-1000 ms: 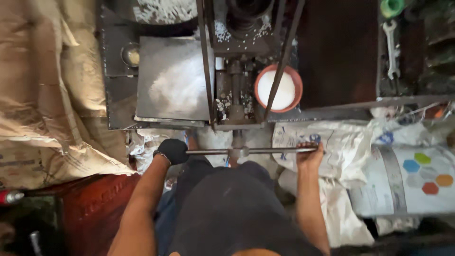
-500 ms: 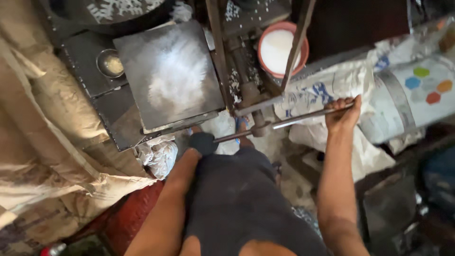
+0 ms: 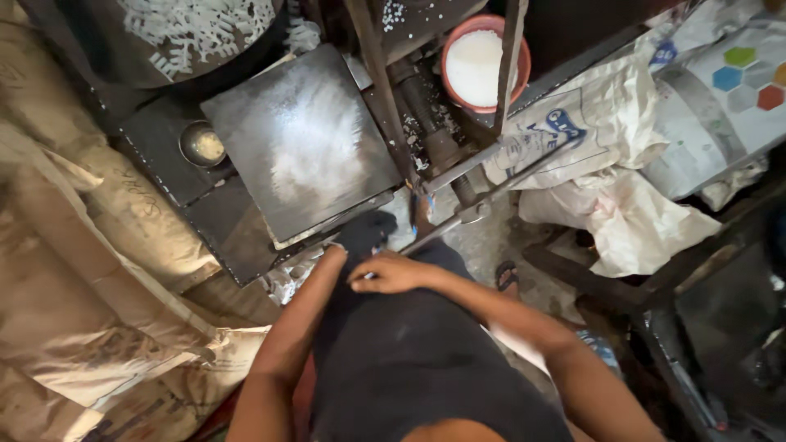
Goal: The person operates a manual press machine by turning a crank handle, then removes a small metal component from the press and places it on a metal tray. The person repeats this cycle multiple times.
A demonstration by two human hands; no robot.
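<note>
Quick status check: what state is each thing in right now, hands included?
Left hand: in a dark glove, gripping the bar's near end.
Right hand: bare, off the bar, at the left wrist.
Metal bar: slanted, running up toward the sacks.
Flat metal plate: dusted with white powder.
Orange bowl: filled with white powder.
Small round cup: holds pale residue.
White sacks: crumpled, piled together.

A flat metal plate [image 3: 304, 141] sits at upper centre, a small cup [image 3: 202, 145] left of it. A bowl of powder [image 3: 483, 64] lies upper right. Sacks [image 3: 78, 270] fill the left side; printed bags [image 3: 606, 155] lie at right. A metal bar [image 3: 479, 205] crosses the centre, just below the plate.
</note>
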